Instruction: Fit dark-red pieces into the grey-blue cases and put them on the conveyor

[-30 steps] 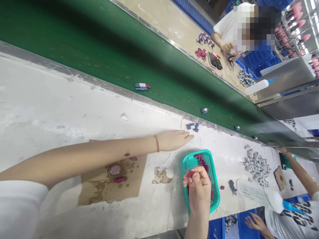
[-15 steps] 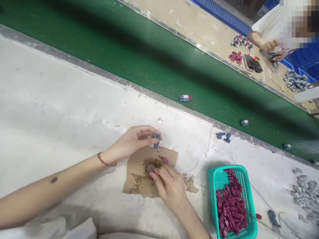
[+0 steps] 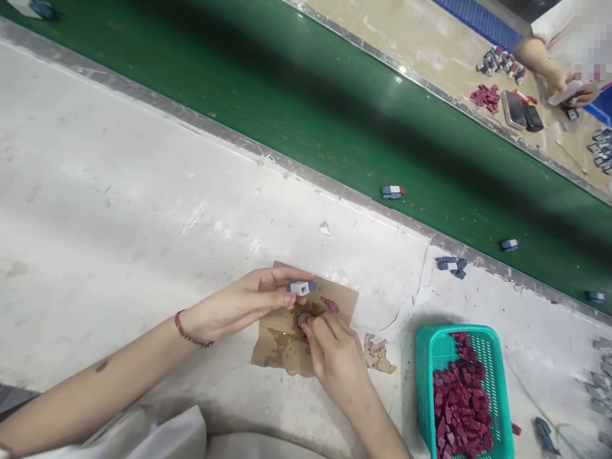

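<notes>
My left hand pinches a small blue-and-white plastic piece between thumb and fingers, its white face with a dark opening turned up. Just below and to the right, my right hand has thumb and fingers closed at a small round dish; whatever is in the fingertips is hidden. The dish sits on a stained, wet-looking piece of cardboard. One maroon piece lies on the cardboard beyond my right fingers, and another bit of maroon shows partly under them.
A teal basket of maroon pieces stands at right. Blue pieces lie by the green conveyor belt, which carries several spaced assembled pieces. Grey pieces lie at far right. Across the belt, a co-worker's hands handle pieces.
My left hand has turned the piece, bringing its white side into view, and lowered it closer to the dish. Belt pieces have moved right; another appears at upper left. The view has shifted.
</notes>
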Demonstrator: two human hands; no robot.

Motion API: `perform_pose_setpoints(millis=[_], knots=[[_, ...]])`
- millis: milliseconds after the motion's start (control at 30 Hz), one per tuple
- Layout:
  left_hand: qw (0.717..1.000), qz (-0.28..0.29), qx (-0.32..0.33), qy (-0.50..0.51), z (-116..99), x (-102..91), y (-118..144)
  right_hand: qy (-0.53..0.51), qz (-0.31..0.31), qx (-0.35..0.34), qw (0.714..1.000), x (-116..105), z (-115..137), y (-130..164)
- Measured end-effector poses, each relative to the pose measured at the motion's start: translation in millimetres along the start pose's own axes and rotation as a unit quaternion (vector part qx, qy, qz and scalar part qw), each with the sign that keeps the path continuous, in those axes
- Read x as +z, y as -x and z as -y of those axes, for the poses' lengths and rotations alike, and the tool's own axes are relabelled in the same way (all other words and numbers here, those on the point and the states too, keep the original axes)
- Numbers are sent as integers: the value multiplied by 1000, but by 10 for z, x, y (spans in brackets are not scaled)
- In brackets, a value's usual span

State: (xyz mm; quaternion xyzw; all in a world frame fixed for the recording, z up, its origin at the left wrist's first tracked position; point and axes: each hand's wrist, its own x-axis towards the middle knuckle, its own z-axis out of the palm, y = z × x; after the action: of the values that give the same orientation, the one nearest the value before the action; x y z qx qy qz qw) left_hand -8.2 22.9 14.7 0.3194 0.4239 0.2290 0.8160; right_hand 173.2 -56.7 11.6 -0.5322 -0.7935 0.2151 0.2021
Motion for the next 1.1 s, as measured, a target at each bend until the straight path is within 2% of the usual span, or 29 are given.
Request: perform_pose_setpoints(millis=[167,300,467,533,600,667,700,767,867,967,1100], knots=[[999,-25,32,-27,55,24,-22,18,-2,-3,1000,-15,26,-29],[992,-38,73,-93,82,48,-24,12,5,11,1000,-13,42,-44],[985,3,83,-153,107,68,0,3,-5,28,1000,6,51,-26],[972,-6,115,-206,125,60,15,-39,9,52,998,1,45,-19],[936,-37,165,-309,150,39,26,-110,18,87,990,-11,29,-15],[872,-63,228,-428,181,8,23,-213,12,153,965,-29,-2,-16],[837,-67,260,-477,198,-6,17,-276,0,195,941,-38,-23,-17],[775,-52,318,-543,230,-23,-5,-403,-33,268,874,-54,-70,-20],[714,-17,383,-586,266,-13,-38,-541,-85,298,782,-57,-119,-24],[683,1,432,-589,279,21,-51,-593,-114,293,742,-38,-112,-33],[682,12,442,-583,284,39,-45,-597,-135,280,739,-22,-57,-65]])
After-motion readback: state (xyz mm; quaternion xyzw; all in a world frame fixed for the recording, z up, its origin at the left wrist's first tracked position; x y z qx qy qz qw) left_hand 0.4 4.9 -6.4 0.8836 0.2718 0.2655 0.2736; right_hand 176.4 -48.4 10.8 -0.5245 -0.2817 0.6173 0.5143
